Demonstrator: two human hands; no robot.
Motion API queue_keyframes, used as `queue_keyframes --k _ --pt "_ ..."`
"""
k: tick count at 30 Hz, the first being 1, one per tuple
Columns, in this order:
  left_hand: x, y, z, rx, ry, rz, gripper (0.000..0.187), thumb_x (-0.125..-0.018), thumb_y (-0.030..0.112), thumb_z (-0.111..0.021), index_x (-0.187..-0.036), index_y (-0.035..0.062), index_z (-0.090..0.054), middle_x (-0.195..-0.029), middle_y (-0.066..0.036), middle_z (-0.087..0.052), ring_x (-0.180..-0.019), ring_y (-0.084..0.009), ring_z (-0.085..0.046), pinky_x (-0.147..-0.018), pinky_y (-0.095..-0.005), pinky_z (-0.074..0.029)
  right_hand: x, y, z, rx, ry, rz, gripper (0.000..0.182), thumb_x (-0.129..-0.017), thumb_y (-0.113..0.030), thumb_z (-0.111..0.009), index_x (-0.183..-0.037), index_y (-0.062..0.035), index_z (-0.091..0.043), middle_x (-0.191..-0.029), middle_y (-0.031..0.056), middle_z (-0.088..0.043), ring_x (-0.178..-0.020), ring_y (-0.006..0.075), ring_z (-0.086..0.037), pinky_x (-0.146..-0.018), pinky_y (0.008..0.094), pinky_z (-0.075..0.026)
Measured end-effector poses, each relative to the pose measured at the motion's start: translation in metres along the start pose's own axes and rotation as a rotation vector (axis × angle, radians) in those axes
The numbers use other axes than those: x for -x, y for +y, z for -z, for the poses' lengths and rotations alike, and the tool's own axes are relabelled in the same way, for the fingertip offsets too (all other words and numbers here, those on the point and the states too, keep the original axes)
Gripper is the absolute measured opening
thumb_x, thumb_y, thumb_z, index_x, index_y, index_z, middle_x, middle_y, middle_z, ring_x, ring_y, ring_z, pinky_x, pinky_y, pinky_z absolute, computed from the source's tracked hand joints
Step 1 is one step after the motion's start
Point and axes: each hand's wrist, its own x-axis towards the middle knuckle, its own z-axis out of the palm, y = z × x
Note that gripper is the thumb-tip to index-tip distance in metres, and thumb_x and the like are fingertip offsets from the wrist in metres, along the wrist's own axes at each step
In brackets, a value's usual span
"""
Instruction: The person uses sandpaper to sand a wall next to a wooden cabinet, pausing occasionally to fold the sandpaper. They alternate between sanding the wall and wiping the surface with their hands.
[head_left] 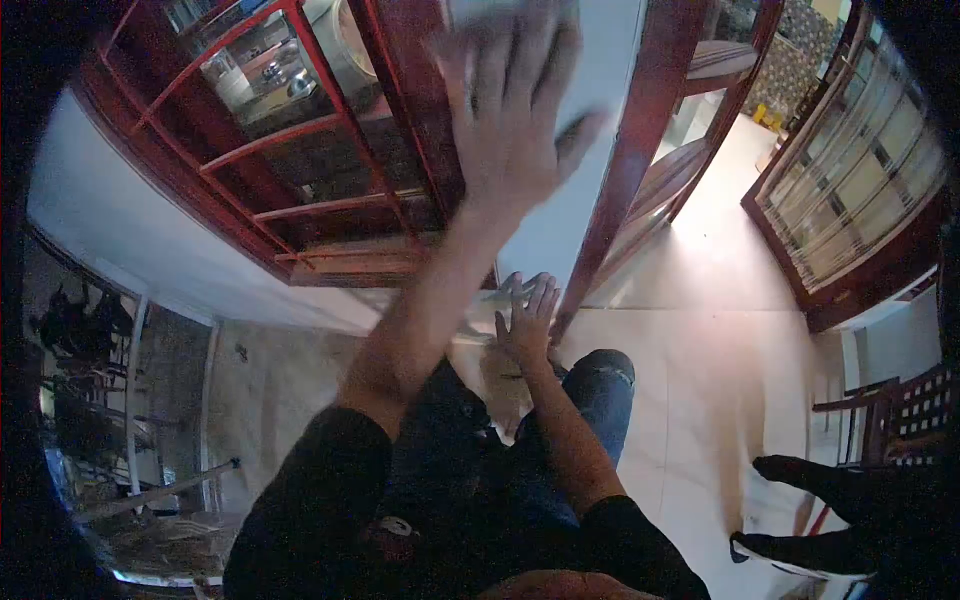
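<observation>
My left hand (512,130) is raised high before a pale flat panel (600,90), back of the hand toward me. Its fingers are stretched, the thumb stands apart, and motion blurs them. Lower down, my right hand (528,325) has its fingers spread at the panel's bottom edge, palm turned away from me. Neither hand has an object in it. A red-framed window (345,115) borders the panel on the left, and a dark red post (640,150) runs along its right side. My knees in jeans (605,390) are close below the right hand.
Right of the post, a red-framed door (690,170) stands open onto a lit tiled floor (680,380). Another framed door leaf with a pale curtain (850,170) is further right. A lattice-backed chair (915,410) and black-clad feet (810,540) appear at lower right.
</observation>
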Motion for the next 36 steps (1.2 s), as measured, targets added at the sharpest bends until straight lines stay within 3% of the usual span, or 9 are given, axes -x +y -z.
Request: queue_keyframes --k 4,7,13,17,21,25,29,34,36 --pt "0.153 0.031 -0.009 -0.037 -0.569 0.0 0.068 -0.091 0.055 -0.049 -0.149 0.0223 -0.038 -0.147 -0.006 -0.042 -0.135 -0.0293 -0.038 -0.114 -0.0608 -0.015 0.007 0.014 -0.013 0.098 -0.068 0.041 0.075 -0.081 -0.03 -0.064 -0.147 -0.0086 -0.036 -0.151 0.0342 -0.02 -0.142 0.051 -0.014 -0.115 0.0634 -0.006" --pt "0.158 0.022 -0.003 0.122 -0.707 0.009 0.07 -0.091 0.058 -0.047 -0.15 0.0236 -0.034 -0.149 -0.005 -0.039 -0.134 -0.0324 -0.039 -0.113 -0.0622 -0.016 0.004 0.015 -0.008 0.115 -0.163 0.032 0.071 -0.081 -0.027 -0.065 -0.144 -0.0086 -0.041 -0.152 0.0334 -0.019 -0.142 0.0504 -0.014 -0.115 0.064 -0.007" --pt "-0.037 -0.028 -0.009 0.002 0.115 -0.073 0.082 -0.085 0.061 -0.054 -0.153 0.0211 -0.027 -0.154 -0.011 -0.032 -0.134 -0.0394 -0.037 -0.108 -0.064 -0.02 0.0 -0.003 0.008 -0.039 -0.004 0.004 0.078 -0.079 -0.02 -0.066 -0.149 -0.0132 -0.034 -0.151 0.0323 -0.021 -0.142 0.05 -0.015 -0.114 0.0644 -0.009" --pt "-0.059 -0.029 0.002 -0.036 0.178 -0.291 0.081 -0.088 0.053 -0.059 -0.15 0.0118 -0.03 -0.155 -0.021 -0.024 -0.137 -0.0448 -0.029 -0.109 -0.0675 -0.014 -0.002 0.0 -0.002 -0.003 0.035 -0.001 0.079 -0.08 -0.021 -0.065 -0.15 -0.0142 -0.03 -0.148 0.0318 -0.025 -0.14 0.0497 -0.02 -0.114 0.0654 -0.01" --pt "0.069 0.001 -0.001 -0.131 -0.392 0.092 0.075 -0.088 0.061 -0.051 -0.149 0.019 -0.037 -0.153 -0.01 -0.035 -0.135 -0.0408 -0.035 -0.108 -0.0641 -0.022 -0.002 0.002 -0.009 0.066 -0.007 -0.003 0.078 -0.081 -0.023 -0.064 -0.151 -0.0142 -0.03 -0.146 0.0328 -0.029 -0.137 0.0502 -0.025 -0.113 0.0674 -0.009" --pt "0.211 0.012 -0.001 0.056 -0.779 -0.033 0.076 -0.087 0.058 -0.053 -0.148 0.0163 -0.037 -0.151 -0.013 -0.036 -0.136 -0.0348 -0.034 -0.111 -0.0623 -0.02 0.004 0.012 -0.013 0.093 -0.088 0.05 0.07 -0.082 -0.026 -0.063 -0.146 -0.0107 -0.038 -0.145 0.0339 -0.03 -0.139 0.051 -0.022 -0.113 0.0679 -0.007" --pt "0.181 0.003 0.006 -0.003 -0.646 -0.13 0.076 -0.087 0.056 -0.054 -0.148 0.0159 -0.037 -0.148 -0.01 -0.04 -0.134 -0.0324 -0.036 -0.112 -0.0601 -0.02 0.007 0.011 -0.006 -0.029 0.005 0.09 0.073 -0.081 -0.023 -0.063 -0.148 -0.0122 -0.036 -0.152 0.0329 -0.019 -0.142 0.0511 -0.014 -0.114 0.0667 -0.006" --pt "0.013 -0.003 0.009 0.031 -0.079 -0.008 0.071 -0.088 0.054 -0.053 -0.148 0.0195 -0.038 -0.15 -0.004 -0.039 -0.136 -0.0323 -0.033 -0.115 -0.0587 -0.014 0.003 0.001 -0.002 0.014 -0.026 0.021 0.08 -0.08 -0.024 -0.066 -0.151 -0.0148 -0.03 -0.152 0.0325 -0.019 -0.141 0.0511 -0.015 -0.115 0.0646 -0.008" --pt "-0.018 0.0 0.022 -0.06 -0.083 -0.015 0.07 -0.09 0.049 -0.055 -0.147 0.0125 -0.037 -0.151 -0.011 -0.035 -0.137 -0.0345 -0.033 -0.112 -0.0578 -0.021 0.005 0.002 -0.003 0.032 -0.021 0.024 0.082 -0.08 -0.025 -0.067 -0.151 -0.0155 -0.029 -0.152 0.0321 -0.019 -0.141 0.051 -0.015 -0.115 0.064 -0.009"
